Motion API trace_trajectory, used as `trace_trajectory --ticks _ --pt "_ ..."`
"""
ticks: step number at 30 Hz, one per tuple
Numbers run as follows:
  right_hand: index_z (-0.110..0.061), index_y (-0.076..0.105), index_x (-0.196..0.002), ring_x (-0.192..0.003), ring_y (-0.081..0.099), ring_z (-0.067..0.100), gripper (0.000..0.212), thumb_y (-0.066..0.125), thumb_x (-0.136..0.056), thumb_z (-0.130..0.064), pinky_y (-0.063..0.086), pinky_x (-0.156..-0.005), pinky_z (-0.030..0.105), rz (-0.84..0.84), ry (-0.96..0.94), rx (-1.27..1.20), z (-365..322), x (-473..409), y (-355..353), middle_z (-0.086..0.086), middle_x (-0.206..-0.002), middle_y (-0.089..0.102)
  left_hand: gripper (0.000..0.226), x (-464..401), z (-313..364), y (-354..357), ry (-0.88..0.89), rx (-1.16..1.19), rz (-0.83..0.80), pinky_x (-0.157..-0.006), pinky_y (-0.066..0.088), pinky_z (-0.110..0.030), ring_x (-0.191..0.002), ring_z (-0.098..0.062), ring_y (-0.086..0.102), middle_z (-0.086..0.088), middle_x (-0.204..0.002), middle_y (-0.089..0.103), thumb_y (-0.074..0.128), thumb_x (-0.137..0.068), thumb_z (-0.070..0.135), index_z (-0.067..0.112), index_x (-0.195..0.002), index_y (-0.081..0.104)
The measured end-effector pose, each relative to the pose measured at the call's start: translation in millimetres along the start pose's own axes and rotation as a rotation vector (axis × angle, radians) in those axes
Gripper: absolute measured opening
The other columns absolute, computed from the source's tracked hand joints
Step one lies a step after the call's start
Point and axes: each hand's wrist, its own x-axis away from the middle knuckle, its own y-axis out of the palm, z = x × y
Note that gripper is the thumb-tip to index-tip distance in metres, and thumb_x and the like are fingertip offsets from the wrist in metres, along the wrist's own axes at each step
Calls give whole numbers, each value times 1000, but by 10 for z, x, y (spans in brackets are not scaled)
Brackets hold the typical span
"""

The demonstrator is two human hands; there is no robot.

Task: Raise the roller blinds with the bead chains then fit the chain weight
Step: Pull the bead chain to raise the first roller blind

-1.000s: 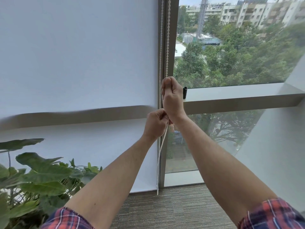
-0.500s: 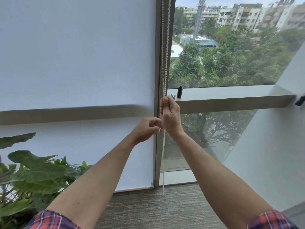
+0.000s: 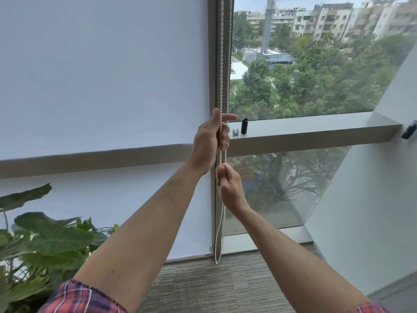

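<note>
Plant leaves (image 3: 45,240) sit at 8 o'clock, one plant. One roller blind (image 3: 101,75) covers the left pane, its bottom edge low at the sill line; the right pane is bare glass. Bead chain (image 3: 221,64) hangs at the mullion, 12 o'clock down to the carpet: one loop, two strands. Left hand (image 3: 208,141) is higher, fingers (image 3: 225,137) loosely curled round a strand, index finger pointing out, so only partly closed. Right hand (image 3: 231,188) is just below, at centre, fist pinched tight on the chain. Which strand each hand has, cannot tell. On the window ledge (image 3: 316,129) at 1 o'clock, just beside the left hand: one black cylinder (image 3: 244,126), likely the chain weight, upright, plus one small silver clip (image 3: 235,131) touching or nearly touching it. A dark object (image 3: 408,132) shows at the far right edge, unclear.

Handling, as judgement: chain is light, limp and fairly slick, beads give grip; best pinched between beads and pulled straight down, hand over hand. Weight looks small, rigid, light; take it by its sides. Clip is tiny, easily dropped.
</note>
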Motion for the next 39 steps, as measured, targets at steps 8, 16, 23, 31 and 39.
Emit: trace_trajectory --ticks 8,16,23,31,39 --pt "-24 40 -66 -56 36 6 39 39 -104 -14 33 -58 33 -23 39 22 152 200 4 -8 -60 41 53 137 -251 175 38 -51 192 -35 20 -22 -35 -9 26 9 -42 33 33 -104 43 25 -58 50" --pt "-9 53 -73 -52 45 19 33 42 -104 -12 41 -47 33 -232 262 -140 244 272 -95 -1 -58 49 52 272 -497 53 22 -188 266 -37 22 -21 -36 -9 27 7 -43 33 36 -102 45 23 -55 44" --pt "-12 66 -126 -119 65 20 47 63 -79 -14 48 -106 42 -198 294 -316 -147 -376 -404 8 -126 69 52 301 -476 -23 58 -248 309 -47 26 -28 -44 -14 29 -3 -49 33 34 -103 39 15 -58 42" --pt "-9 66 -115 -88 72 26 35 42 -103 -32 55 -77 34 -257 9 -595 -1262 -965 -261 11 -100 73 49 328 -506 25 28 -219 296 -39 22 -22 -40 -8 26 -1 -51 31 32 -106 34 18 -61 41" --pt "-17 62 -76 -44 26 4 38 40 -106 -18 19 -41 23 -67 -78 -521 -1285 -818 -48 -10 -52 34 44 423 -602 1 6 -244 274 -40 19 -26 -41 -8 24 3 -50 30 32 -107 27 11 -67 43"
